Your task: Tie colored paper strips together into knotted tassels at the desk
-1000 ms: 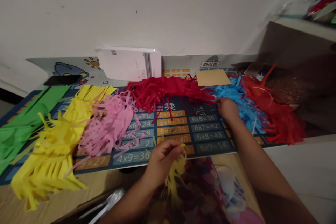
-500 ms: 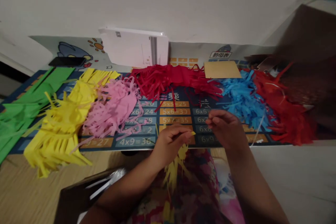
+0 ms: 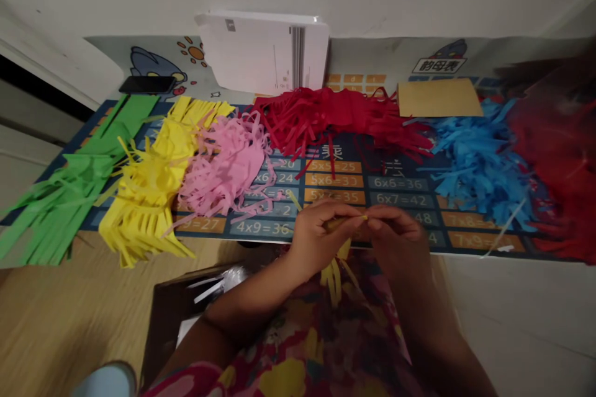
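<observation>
My left hand [image 3: 321, 239] and my right hand [image 3: 395, 239] meet low over the printed multiplication mat [image 3: 400, 183]. Their fingertips pinch a tightly rolled piece of yellow fringed paper [image 3: 335, 273], and its strands hang down towards my lap. The fingers hide most of the roll. Fringed paper sheets lie along the mat: green [image 3: 69, 192], yellow [image 3: 149, 192], pink [image 3: 223, 167], dark red [image 3: 326, 118], blue [image 3: 479, 161] and orange-red [image 3: 559, 161]. The pink sheet and the blue sheet are the nearest to my hands, though neither hand touches them.
A stack of white paper [image 3: 261, 53] leans against the wall behind a black phone [image 3: 146, 84] and a tan card [image 3: 437, 98]. A dark box [image 3: 167, 316] with silver scraps [image 3: 228, 279] stands below the mat's front edge, left of my lap.
My right hand has moved from the blue paper to join my left, and both now pinch the yellow roll. The view has tilted down, so the mat sits higher in the picture.
</observation>
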The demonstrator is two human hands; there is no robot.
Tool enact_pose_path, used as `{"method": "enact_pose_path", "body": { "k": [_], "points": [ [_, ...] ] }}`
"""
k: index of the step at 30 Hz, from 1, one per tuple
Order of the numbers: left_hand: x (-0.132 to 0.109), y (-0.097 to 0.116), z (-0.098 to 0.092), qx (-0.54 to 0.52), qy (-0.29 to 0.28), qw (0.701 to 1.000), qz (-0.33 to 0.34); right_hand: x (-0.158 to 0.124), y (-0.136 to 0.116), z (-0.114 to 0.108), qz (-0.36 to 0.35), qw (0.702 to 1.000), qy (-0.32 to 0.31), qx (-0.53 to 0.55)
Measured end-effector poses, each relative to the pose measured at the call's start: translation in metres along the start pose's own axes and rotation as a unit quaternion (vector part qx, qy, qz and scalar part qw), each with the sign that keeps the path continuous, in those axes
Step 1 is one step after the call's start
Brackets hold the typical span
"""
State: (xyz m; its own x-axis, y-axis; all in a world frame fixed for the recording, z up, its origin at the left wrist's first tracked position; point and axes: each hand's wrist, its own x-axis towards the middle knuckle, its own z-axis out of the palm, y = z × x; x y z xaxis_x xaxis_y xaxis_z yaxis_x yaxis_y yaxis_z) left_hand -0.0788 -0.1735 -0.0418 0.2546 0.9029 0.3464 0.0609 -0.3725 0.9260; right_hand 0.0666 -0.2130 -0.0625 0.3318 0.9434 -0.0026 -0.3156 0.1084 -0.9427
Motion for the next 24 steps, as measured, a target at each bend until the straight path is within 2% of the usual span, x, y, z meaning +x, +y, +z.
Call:
{"method": "enact_pose_path", "body": {
  "k": [3,6,8,10,12,14,17,21,24],
  "points": [
    [0.0,-0.002,-0.002,0.032,-0.011,0.999,0.036,-0.003,0.003,0.0,-0.016,0.999,0.03,-0.031],
    [-0.001,-0.005,-0.004,0.065,-0.026,0.994,0.087,-0.007,0.006,-0.005,-0.066,0.989,0.051,-0.123],
    [-0.001,-0.007,-0.006,0.083,-0.034,0.99,0.11,-0.01,0.007,-0.01,-0.114,0.975,0.048,-0.186],
    [-0.001,-0.007,-0.009,0.088,-0.047,0.99,0.1,-0.011,0.007,-0.015,-0.146,0.964,0.027,-0.22],
    [0.0,-0.006,-0.011,0.075,-0.077,0.992,0.07,-0.011,0.006,-0.019,-0.137,0.963,-0.012,-0.233],
    [0.001,-0.006,-0.014,0.046,-0.118,0.991,0.043,-0.011,0.006,-0.023,-0.094,0.967,-0.042,-0.232],
    [0.002,-0.006,-0.016,0.025,-0.161,0.986,0.029,-0.012,0.005,-0.025,-0.048,0.974,-0.04,-0.218],
    [-0.002,-0.006,-0.017,0.092,-0.147,0.984,0.04,-0.016,-0.001,-0.025,-0.078,0.954,-0.026,-0.288],
    [-0.004,-0.004,-0.019,0.125,-0.163,0.977,0.048,-0.015,-0.006,-0.025,-0.078,0.946,-0.05,-0.31]
  ]
}}
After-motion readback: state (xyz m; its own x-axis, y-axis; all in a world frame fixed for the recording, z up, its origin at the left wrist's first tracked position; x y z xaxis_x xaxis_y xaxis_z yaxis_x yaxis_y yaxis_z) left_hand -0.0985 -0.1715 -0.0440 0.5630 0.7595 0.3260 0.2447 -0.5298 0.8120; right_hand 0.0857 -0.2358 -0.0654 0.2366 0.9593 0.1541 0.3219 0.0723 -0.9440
